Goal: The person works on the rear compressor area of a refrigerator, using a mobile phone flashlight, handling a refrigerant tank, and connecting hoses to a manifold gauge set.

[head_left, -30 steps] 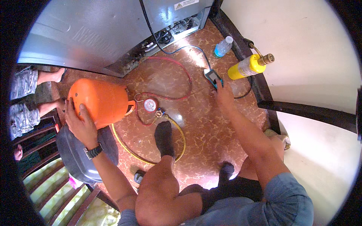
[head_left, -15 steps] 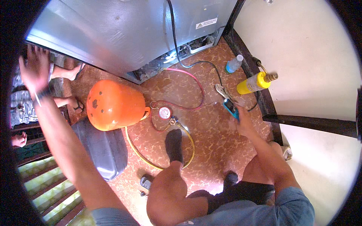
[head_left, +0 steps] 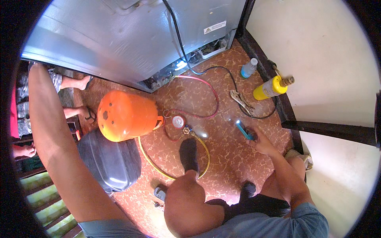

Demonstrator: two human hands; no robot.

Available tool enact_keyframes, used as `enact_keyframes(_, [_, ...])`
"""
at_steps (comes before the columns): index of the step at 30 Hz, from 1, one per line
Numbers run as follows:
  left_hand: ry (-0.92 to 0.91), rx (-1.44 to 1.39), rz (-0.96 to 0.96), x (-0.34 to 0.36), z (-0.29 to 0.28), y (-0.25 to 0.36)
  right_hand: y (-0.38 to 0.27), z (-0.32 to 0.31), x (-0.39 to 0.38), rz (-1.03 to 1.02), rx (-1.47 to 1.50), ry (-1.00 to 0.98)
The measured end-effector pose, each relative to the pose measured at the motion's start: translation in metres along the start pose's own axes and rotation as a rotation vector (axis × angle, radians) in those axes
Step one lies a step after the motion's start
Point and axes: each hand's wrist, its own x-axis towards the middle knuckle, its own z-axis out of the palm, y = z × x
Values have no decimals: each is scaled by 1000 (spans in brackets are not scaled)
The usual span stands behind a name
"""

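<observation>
A big grey metal refrigerator back [head_left: 131, 43] stands against the reddish marbled tile floor [head_left: 222, 166], its lower compartment open with a black cable [head_left: 178, 39] running down into it. Beside it lies an orange round gas cylinder [head_left: 125, 116], resting against a dark grey plastic container [head_left: 109, 162]. A round pressure gauge [head_left: 178, 121] sits just beside the cylinder, with a red hose [head_left: 210, 93] and a yellow hose [head_left: 152, 164] looping away from it. Near the dark skirting stand a yellow torch canister with a brass top [head_left: 272, 87] and a small clear plastic bottle [head_left: 249, 68]. Metal locking pliers [head_left: 240, 101] lie between them and the gauge.
</observation>
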Motion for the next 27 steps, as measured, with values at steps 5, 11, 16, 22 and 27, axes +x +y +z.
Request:
enact_keyframes(5, [19, 40, -49, 27, -17, -36, 28, 4, 7, -39, 245, -69])
enact_keyframes(11, [52, 97, -105, 8, -43, -98, -37, -12, 3, 53, 443, -186])
enact_keyframes(16, [57, 114, -123, -7, -51, -124, -34, -11, 2, 15, 349, -195])
enact_keyframes(22, [60, 132, -114, -6, -77, -98, -43, -18, -3, 111, 406, -247])
enact_keyframes(27, [44, 149, -91, 17, -81, -51, -31, -21, -2, 129, 405, -292])
